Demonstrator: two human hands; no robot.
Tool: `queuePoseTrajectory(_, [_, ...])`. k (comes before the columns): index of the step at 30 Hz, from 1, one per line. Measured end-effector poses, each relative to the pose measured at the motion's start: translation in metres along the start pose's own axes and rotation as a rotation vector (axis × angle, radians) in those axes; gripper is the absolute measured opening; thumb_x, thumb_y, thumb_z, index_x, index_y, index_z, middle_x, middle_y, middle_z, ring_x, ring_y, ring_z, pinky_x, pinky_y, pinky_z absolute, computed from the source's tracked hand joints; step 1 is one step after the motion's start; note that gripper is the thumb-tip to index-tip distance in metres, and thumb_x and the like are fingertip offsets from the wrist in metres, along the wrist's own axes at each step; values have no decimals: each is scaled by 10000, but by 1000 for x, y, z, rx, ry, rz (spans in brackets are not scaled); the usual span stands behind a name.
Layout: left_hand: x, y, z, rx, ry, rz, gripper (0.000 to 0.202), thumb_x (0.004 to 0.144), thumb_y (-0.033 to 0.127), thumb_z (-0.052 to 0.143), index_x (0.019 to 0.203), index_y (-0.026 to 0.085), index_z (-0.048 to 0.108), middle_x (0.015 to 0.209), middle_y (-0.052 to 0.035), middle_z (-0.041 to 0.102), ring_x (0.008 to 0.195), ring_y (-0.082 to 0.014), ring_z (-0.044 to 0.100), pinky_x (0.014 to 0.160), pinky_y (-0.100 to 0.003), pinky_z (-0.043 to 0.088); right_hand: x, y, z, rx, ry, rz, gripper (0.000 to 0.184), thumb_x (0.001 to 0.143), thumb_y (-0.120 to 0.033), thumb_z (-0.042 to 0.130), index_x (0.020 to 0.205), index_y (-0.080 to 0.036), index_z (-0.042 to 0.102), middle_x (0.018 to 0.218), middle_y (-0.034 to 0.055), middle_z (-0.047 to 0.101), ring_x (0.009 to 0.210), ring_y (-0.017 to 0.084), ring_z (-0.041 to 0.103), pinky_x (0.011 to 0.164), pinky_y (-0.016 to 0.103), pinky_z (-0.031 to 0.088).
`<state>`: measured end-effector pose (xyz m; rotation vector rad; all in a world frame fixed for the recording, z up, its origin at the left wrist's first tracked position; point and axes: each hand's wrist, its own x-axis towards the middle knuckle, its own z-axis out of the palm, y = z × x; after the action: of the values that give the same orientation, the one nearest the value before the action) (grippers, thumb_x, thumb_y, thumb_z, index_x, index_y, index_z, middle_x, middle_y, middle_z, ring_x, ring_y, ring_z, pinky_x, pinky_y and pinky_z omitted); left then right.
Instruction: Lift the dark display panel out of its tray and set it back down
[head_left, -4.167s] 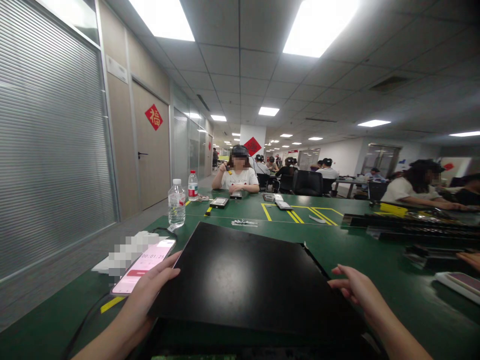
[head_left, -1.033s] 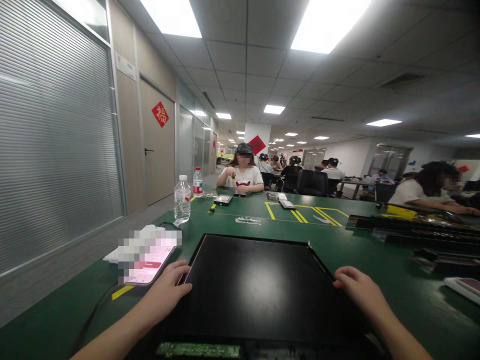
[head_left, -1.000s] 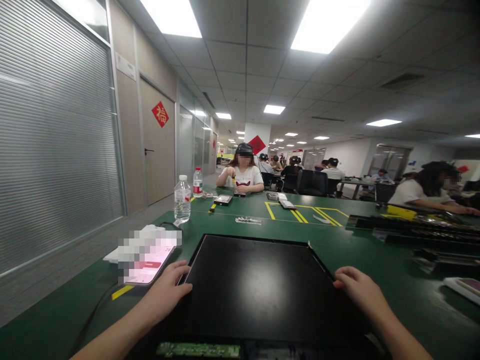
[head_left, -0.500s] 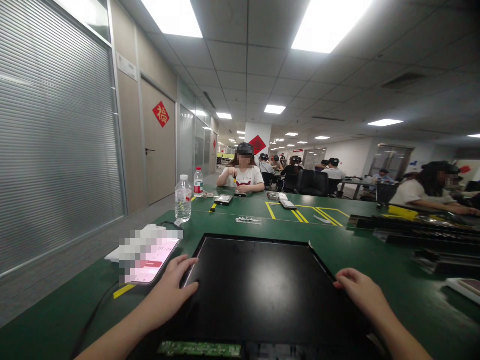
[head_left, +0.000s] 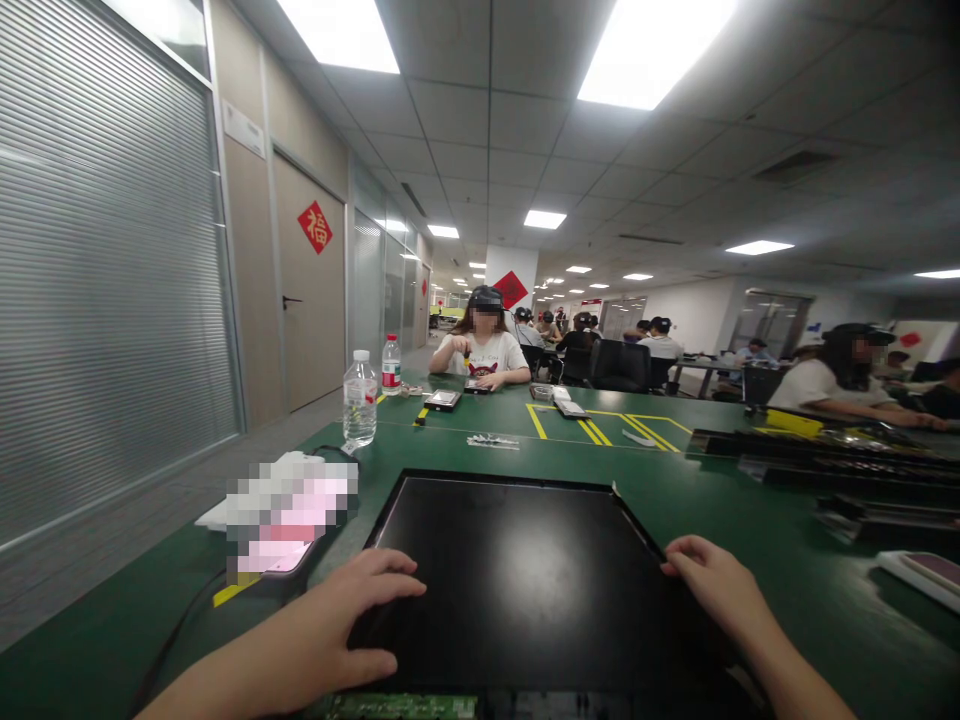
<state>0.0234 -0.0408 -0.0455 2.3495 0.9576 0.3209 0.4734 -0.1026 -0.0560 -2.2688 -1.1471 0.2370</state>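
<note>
On the green counter (head_left: 757, 525) directly before us, we find the black display panel (head_left: 517, 590) lying face up, bounded by its dark frame (head_left: 510, 479) at the far edge. We judge it already laid in, though full seating cannot be confirmed. The circuit board (head_left: 405, 707) at the near edge is uncovered. Our left hand (head_left: 352, 615) is spread, fingers apart, over the panel's left side; our right hand (head_left: 712, 580) gathers its fingers at the frame's right edge, whether clamped we cannot tell.

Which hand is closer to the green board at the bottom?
Left. The left hand spreads over the black screen's left side, close to the green board; the right hand is farther away, at the screen's right edge.
</note>
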Motion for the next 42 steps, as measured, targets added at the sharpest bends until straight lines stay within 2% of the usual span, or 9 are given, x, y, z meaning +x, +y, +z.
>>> queuePoseTrajectory(8, [0, 6, -4, 5, -75, 10, 481, 677, 201, 604, 1118, 382, 537, 1335, 33, 402, 1219, -212, 373, 1014, -346, 283, 4, 6, 2, 11, 1, -4, 237, 675, -346, 424, 749, -230, 617, 718, 4, 700, 703, 185, 601, 609, 274, 382])
queuePoseTrajectory(13, [-3, 2, -9, -16, -93, 27, 519, 642, 164, 608, 1123, 349, 550, 1343, 19, 409, 1230, -240, 358, 1013, -358, 281, 4, 6, 1, -3, -16, -4, 234, 684, -338, 415, 765, -231, 607, 727, -2, 701, 723, 182, 602, 626, 273, 380])
queuePoseTrajectory(20, [-3, -6, -13, 22, -73, 25, 582, 568, 142, 670, 1087, 380, 563, 1327, 52, 421, 1217, -228, 376, 1004, -326, 291, 4, 3, 4, -2, 3, -11, 238, 666, -338, 426, 750, -227, 619, 713, 4, 702, 702, 184, 604, 604, 270, 385])
queuePoseTrajectory(31, [-11, 9, -11, 15, -104, 68, 502, 644, 83, 570, 1051, 378, 574, 1301, 67, 445, 1190, -180, 409, 989, -294, 315, 0, 0, 6, -8, 6, -21, 243, 667, -348, 428, 728, -227, 630, 699, 5, 698, 680, 180, 604, 598, 267, 393])
queuePoseTrajectory(42, [-14, 12, -17, 27, -110, 71, 471, 662, 101, 562, 1052, 363, 581, 1295, 61, 458, 1185, -185, 420, 986, -288, 330, -3, -2, 10, -7, -10, -12, 221, 676, -325, 436, 753, -235, 622, 715, -3, 697, 717, 186, 607, 609, 272, 392])
